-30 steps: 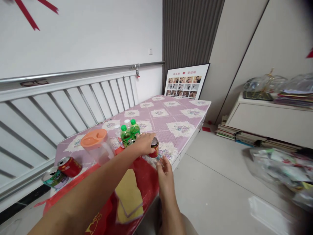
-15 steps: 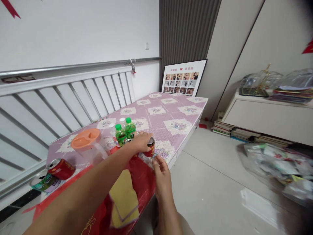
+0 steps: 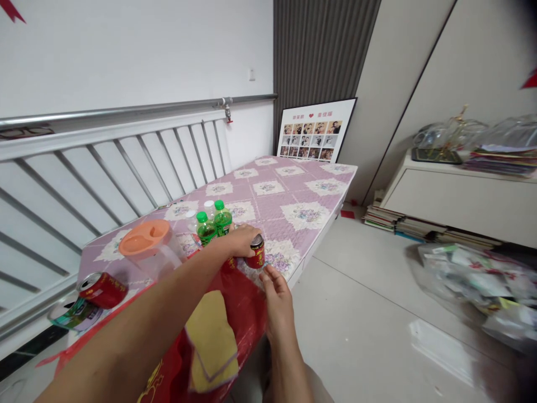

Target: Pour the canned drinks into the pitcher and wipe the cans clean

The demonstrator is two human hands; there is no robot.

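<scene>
My left hand (image 3: 241,239) reaches across to a red can (image 3: 256,252) standing on the patterned tabletop (image 3: 319,215), its thumb and fingers round the can's left side. Just below that can is my right hand (image 3: 277,291), thumb and forefinger pinched together; a small pale bit shows at the fingertips, too small to name. Two green-capped bottles (image 3: 206,228) stand behind my left wrist. Another red can is partly hidden under that wrist. A red bag (image 3: 247,308) lies at the near edge with a yellow cloth (image 3: 213,341) on it.
A clear pitcher with an orange lid (image 3: 146,238) stands at the left, near a tipped red can (image 3: 104,290) and a green can (image 3: 75,314). A photo board (image 3: 314,131) leans behind the table. Plastic bags (image 3: 474,280) lie on the floor at the right.
More of the red can's side and top shows beside my left hand. Both hands have hardly moved, and the view has shifted slightly.
</scene>
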